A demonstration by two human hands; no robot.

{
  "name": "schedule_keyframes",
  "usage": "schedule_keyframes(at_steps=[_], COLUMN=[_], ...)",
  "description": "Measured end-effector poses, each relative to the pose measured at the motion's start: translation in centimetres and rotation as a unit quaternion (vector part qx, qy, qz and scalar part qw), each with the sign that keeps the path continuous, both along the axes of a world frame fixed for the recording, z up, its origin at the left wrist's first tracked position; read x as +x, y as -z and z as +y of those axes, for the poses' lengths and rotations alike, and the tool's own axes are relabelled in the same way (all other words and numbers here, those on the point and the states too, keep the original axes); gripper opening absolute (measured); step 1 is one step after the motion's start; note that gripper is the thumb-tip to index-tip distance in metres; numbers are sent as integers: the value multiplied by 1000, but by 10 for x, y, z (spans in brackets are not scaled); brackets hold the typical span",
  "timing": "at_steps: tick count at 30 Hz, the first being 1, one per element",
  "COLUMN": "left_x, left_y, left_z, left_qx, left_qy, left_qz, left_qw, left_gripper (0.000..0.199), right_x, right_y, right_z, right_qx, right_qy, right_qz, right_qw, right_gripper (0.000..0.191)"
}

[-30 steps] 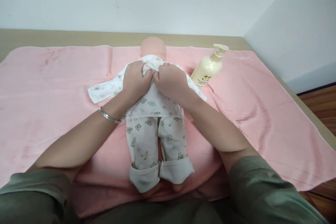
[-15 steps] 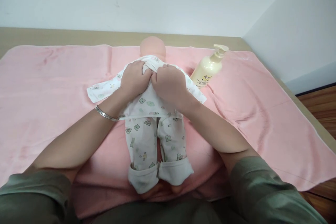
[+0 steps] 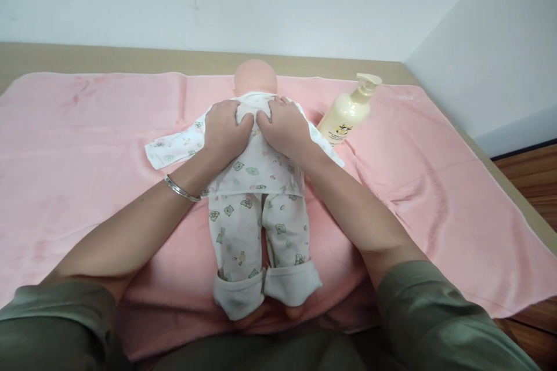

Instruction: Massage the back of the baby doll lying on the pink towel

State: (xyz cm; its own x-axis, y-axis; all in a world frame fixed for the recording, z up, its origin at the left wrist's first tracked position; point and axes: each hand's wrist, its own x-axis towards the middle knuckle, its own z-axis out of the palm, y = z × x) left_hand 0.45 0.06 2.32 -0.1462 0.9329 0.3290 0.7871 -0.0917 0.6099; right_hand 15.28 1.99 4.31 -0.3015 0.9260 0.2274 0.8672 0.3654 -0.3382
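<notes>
A baby doll (image 3: 255, 76) in a white printed top (image 3: 256, 177) and matching trousers (image 3: 238, 235) with turned-up cuffs lies with its head away from me, its face out of view. My left hand (image 3: 228, 130) rests on the left of its upper back, thumb stretched toward the middle. On the other side, my right hand (image 3: 287, 127) presses against the upper back, with its thumb apart from the fingers. Both palms touch the top, and a narrow strip of cloth shows between the thumbs. The fingers of my left hand are partly hidden.
A cream pump bottle (image 3: 348, 113) leans at a tilt to the right of the doll, close to its sleeve. Pink cloth (image 3: 87, 174) covers most of the wooden table (image 3: 130, 57). White walls (image 3: 282, 6) stand behind and at the right.
Both hands have loosened from the bunched cloth and now lie flatter on the doll's back. Their thumbs have moved apart, and the top looks smoother between them.
</notes>
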Motion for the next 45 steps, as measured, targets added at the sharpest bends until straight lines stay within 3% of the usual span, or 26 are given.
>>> schedule_keyframes(at_steps=[11, 28, 39, 45], left_x=[-1, 0, 0, -3], left_y=[2, 3, 2, 2], left_z=[-1, -5, -2, 2], left_qx=[25, 28, -12, -40], left_qy=[-8, -26, -14, 6], left_qz=[-21, -40, 0, 12], left_qw=[999, 998, 1000, 999], left_gripper=[8, 7, 28, 49], right_x=[-1, -6, -2, 6], right_y=[2, 1, 0, -6], right_z=[-5, -12, -2, 1], right_qx=[15, 22, 6, -31], right_qy=[39, 36, 6, -23], right_qz=[2, -35, -5, 26], right_qw=[999, 999, 1000, 999], right_gripper=[40, 45, 42, 39])
